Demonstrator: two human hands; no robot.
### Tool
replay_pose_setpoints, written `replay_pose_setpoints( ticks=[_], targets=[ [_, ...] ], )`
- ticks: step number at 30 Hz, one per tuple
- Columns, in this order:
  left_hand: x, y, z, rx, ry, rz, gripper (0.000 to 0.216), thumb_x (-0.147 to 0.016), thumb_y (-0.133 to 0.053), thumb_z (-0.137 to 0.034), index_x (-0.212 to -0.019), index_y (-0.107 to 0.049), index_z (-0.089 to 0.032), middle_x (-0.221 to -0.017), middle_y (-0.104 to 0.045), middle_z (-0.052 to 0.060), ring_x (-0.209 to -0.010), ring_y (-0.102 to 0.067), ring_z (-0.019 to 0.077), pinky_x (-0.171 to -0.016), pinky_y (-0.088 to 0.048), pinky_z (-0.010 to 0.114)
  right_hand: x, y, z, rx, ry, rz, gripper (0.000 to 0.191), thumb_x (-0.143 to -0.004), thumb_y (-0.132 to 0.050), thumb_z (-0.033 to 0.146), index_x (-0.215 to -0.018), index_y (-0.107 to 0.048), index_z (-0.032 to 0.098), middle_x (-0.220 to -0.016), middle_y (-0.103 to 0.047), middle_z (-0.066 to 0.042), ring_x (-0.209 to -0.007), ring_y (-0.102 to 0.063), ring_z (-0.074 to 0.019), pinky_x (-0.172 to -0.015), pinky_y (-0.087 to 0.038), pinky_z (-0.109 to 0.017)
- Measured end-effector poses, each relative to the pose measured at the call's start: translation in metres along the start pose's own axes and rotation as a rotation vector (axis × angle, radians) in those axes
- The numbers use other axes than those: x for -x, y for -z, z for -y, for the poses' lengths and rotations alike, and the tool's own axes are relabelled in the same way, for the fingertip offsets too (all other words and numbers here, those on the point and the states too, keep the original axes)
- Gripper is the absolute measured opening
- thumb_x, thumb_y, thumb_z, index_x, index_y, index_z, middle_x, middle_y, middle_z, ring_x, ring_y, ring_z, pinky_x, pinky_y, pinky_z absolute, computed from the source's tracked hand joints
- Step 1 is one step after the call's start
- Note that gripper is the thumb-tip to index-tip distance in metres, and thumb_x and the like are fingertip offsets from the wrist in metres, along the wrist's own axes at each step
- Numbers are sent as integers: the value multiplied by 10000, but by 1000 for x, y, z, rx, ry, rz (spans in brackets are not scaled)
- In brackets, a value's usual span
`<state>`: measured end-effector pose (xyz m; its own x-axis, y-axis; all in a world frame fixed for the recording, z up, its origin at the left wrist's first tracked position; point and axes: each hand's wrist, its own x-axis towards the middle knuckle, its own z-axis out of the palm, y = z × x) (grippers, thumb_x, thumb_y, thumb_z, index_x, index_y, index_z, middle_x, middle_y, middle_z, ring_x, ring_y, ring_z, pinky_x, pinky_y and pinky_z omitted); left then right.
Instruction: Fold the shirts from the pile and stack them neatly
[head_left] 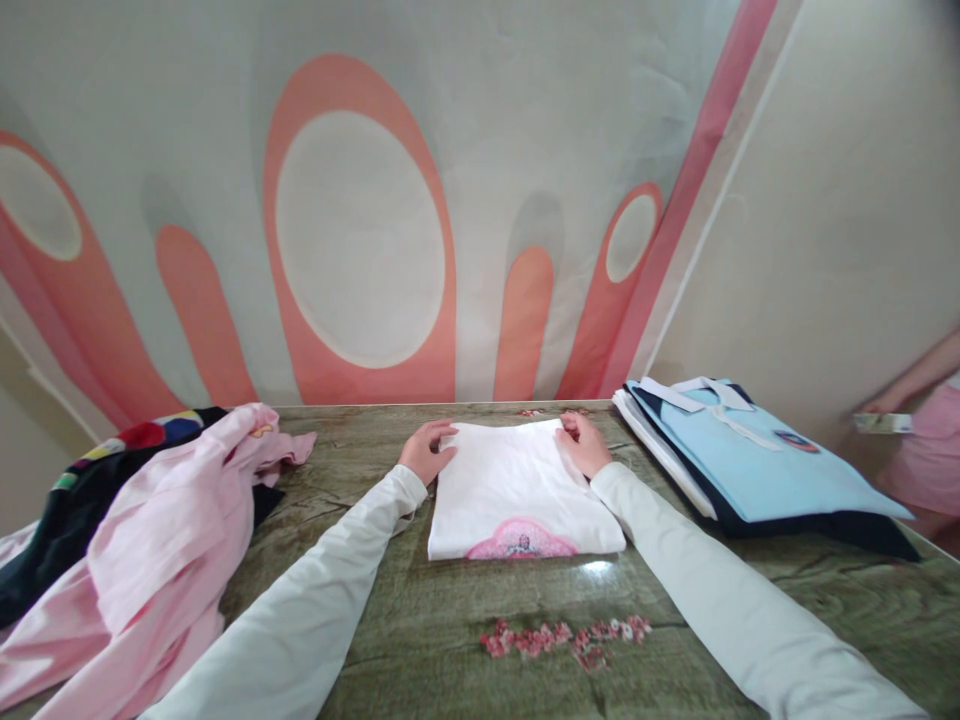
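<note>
A white folded garment [510,485] with a pink print at its near edge lies flat in the middle of the table [420,620]. My left hand [426,450] grips its far left corner with curled fingers. My right hand [583,443] pinches the far right corner in the same way. Both my arms are in pale long sleeves and reach forward over the table.
A heap of pink and dark clothes [142,540] lies at the left. A stack of folded shirts, light blue on top [750,450], sits at the right. Another person's arm [911,385] shows at the far right edge. A patterned curtain hangs behind the table.
</note>
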<state>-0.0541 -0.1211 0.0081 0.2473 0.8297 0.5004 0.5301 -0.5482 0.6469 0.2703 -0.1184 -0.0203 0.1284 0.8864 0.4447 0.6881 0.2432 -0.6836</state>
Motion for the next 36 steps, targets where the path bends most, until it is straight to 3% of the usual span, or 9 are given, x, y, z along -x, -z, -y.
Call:
replay_pose_setpoints(
  ticks=[5,10,17,25,32,36],
  targets=[
    [1,-2,6,-160,-4,28,239,-679,-574,-196,-904,-646,-164,-1103,-550,89,-1018,-531,226,-907,-420,370,-2,-1,-4,22,-15,18,337,-722,-508,234,-1045,-511,137,-802,-609,-45,-712,-577,-154,-712,-462,-295],
    [0,-3,11,-260,-24,41,335,-689,-566,-203,-1007,-620,-111,-1173,-495,140,-1081,-487,247,-953,-379,366,-2,-3,-5,73,-22,33,356,-712,-514,197,-1060,-487,129,-800,-606,-42,-715,-573,-153,-729,-449,-296],
    [-6,-4,24,-257,8,51,363,-696,-569,-188,-1051,-594,-121,-1195,-505,130,-1100,-481,236,-964,-371,368,-7,-2,1,161,1,66,301,-729,-508,171,-1024,-528,118,-842,-613,-71,-749,-562,-162,-750,-421,-287],
    [-38,-12,42,-186,69,-24,339,-655,-586,-104,-989,-617,-149,-1162,-542,93,-1071,-503,223,-965,-376,357,-41,-21,-1,217,0,80,241,-719,-510,129,-953,-567,120,-869,-617,-89,-794,-552,-174,-783,-391,-289],
    [-61,-15,54,-91,133,-93,345,-619,-600,-55,-946,-617,-162,-1131,-549,76,-954,-566,199,-861,-465,328,-59,-36,-7,106,-46,39,295,-722,-542,187,-1009,-548,118,-913,-618,-108,-839,-559,-189,-808,-396,-319],
    [-68,-15,52,15,190,-132,460,-633,-612,-54,-1076,-535,-152,-1121,-556,86,-835,-611,151,-747,-514,270,-59,-35,-9,-35,-87,41,433,-664,-616,232,-1073,-512,132,-880,-637,-75,-776,-584,-171,-762,-439,-319]
  ],
)
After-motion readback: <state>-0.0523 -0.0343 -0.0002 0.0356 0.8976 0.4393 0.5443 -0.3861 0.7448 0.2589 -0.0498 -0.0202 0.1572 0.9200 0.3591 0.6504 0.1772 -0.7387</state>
